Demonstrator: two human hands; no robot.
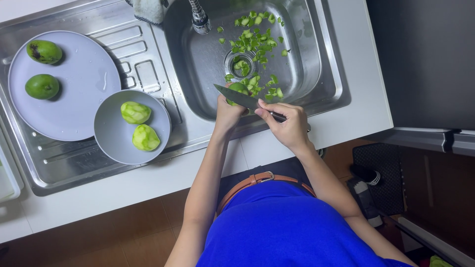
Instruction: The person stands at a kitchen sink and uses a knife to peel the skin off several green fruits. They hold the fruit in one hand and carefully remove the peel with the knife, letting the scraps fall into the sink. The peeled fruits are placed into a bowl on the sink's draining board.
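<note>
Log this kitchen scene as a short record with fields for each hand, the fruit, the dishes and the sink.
left hand: holds a green mango over the sink
right hand: grips a kitchen knife, blade laid against the mango
plate: on the drainboard, with two unpeeled mangoes
bowl: overlapping the plate's edge, holding two peeled mangoes
sink: steel basin scattered with green peelings, some over the drain
tap: hangs above the basin
</note>
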